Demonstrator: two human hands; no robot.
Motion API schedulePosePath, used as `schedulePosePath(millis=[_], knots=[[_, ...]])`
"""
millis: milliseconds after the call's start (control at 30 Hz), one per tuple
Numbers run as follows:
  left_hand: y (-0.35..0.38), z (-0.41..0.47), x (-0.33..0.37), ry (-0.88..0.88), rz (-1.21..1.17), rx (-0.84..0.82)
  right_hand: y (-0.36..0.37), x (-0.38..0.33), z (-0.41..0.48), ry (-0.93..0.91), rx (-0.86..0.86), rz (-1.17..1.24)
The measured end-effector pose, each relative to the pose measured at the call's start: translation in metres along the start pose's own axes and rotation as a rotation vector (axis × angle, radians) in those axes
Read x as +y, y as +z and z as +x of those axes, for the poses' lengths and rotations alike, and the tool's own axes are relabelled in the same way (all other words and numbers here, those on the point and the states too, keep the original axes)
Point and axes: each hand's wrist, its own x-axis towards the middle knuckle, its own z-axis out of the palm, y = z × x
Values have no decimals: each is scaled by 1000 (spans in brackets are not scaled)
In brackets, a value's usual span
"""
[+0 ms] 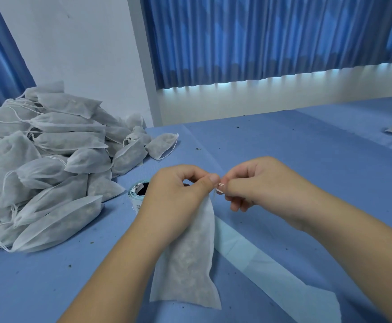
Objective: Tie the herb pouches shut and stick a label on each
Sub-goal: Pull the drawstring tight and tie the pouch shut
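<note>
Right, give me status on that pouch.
Left hand pinches pouch neck, right hand pinches drawstring. Pouch held upright, no label showing. Label roll behind left hand, nothing blocking.

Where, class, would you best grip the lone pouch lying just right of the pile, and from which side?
Probably its right end, coming from the right. The pouch lies with its drawstring edge facing bare table, while its other end sits against the pile. The mouth looks flatter to pinch.
</note>
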Motion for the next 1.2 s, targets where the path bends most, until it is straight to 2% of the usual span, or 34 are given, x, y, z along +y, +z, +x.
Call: schedulePosePath(millis=[233, 400, 567, 700, 800, 900, 1100, 1200], knots=[[-2, 0, -1, -161, -140, -99, 2, -2, -1, 12, 39, -30], [-5, -3, 4, -293, -375, -245, 4, -3, -1, -6, 50, -57], [-4, -2, 4, -384, -547, -293, 4, -3, -2, -50, 51, -117], [-2, -1, 3, -401, -589, -258, 7, -1, -2, -157, 190, -182], [0, -2, 5, -398, -607, -229, 11, 0, -5, -320, 304, -359], [-1, -2, 6, -394, -606, -202, 13, -1, -7, -431, 318, -492], [-1, -2, 6, -344, -511, -85, 14, -4, -9, -347, 260, -280], [3, -4, 6, -303, -449, -31, 14, -3, -9, -298, 278, -292]])
